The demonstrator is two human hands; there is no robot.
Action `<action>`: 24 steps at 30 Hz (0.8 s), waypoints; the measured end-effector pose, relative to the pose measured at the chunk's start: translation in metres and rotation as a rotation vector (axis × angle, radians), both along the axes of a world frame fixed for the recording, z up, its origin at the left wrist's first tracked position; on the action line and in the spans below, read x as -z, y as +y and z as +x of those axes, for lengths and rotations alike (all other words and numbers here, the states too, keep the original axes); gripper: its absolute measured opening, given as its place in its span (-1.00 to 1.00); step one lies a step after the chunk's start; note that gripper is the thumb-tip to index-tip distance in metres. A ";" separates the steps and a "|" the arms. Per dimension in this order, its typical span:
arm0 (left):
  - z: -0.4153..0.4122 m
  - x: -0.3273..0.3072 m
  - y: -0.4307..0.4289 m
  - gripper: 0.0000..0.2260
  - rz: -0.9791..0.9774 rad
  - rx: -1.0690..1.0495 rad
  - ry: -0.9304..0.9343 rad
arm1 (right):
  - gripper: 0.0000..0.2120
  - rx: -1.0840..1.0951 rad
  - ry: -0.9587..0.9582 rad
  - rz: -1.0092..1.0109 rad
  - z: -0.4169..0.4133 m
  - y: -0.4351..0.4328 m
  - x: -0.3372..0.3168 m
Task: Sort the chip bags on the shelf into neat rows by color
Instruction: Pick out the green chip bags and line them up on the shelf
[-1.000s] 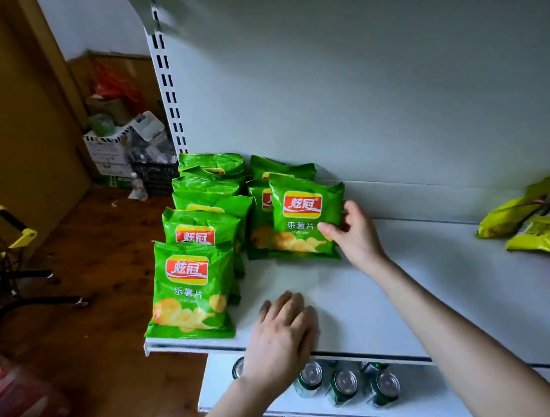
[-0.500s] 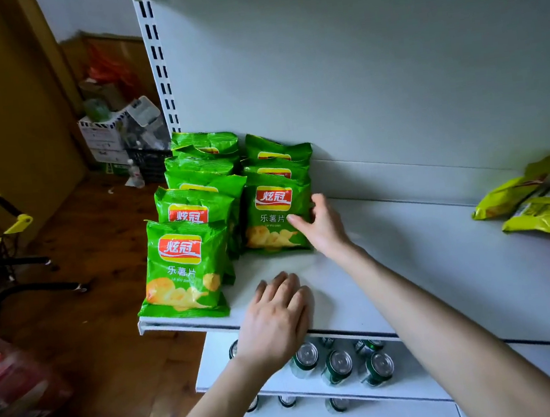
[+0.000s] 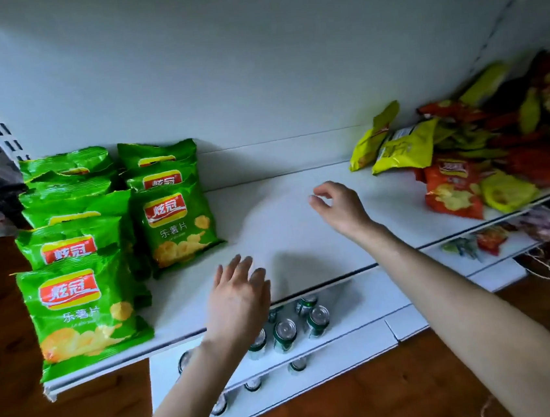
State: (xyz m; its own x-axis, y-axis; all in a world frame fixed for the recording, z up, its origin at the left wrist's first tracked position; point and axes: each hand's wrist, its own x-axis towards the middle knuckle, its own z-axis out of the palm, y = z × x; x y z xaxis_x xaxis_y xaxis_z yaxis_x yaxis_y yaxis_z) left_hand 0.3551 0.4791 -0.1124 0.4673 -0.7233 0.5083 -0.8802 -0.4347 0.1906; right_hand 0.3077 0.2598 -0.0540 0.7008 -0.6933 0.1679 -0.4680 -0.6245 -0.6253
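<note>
Unsorted yellow and orange chip bags [image 3: 466,167] lie heaped at the shelf's [image 3: 290,234] right end, nearest the right hand [image 3: 338,210], which is loosely curled and empty. The left hand [image 3: 239,297], fingers straight, hovers beside the green rows [image 3: 116,231].

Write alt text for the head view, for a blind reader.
Left hand and right hand hover, empty, over a white shelf. Green chip bags sit in two rows at its left; mixed yellow and orange bags lie heaped at right. Cans stand below.
</note>
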 end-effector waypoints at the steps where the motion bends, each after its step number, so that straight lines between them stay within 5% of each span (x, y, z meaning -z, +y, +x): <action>1: -0.009 -0.008 -0.014 -0.72 -0.019 0.048 0.008 | -0.78 0.036 -0.002 -0.002 -0.016 -0.010 -0.002; 11: -0.133 -0.036 -0.188 -0.71 -0.099 0.502 -0.001 | -0.77 0.301 -0.014 -0.148 -0.196 -0.161 -0.052; 24: -0.291 -0.078 -0.424 -0.73 -0.163 0.702 -0.106 | -0.68 0.490 -0.072 -0.155 -0.398 -0.355 -0.089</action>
State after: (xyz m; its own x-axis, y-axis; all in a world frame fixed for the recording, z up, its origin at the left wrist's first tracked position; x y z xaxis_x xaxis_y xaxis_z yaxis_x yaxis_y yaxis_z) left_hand 0.0643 0.0549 -0.0340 -0.1372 -0.7458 0.6519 -0.9584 0.2662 0.1028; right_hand -0.0903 -0.0950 0.0348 0.2833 -0.9005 0.3300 -0.6879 -0.4306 -0.5843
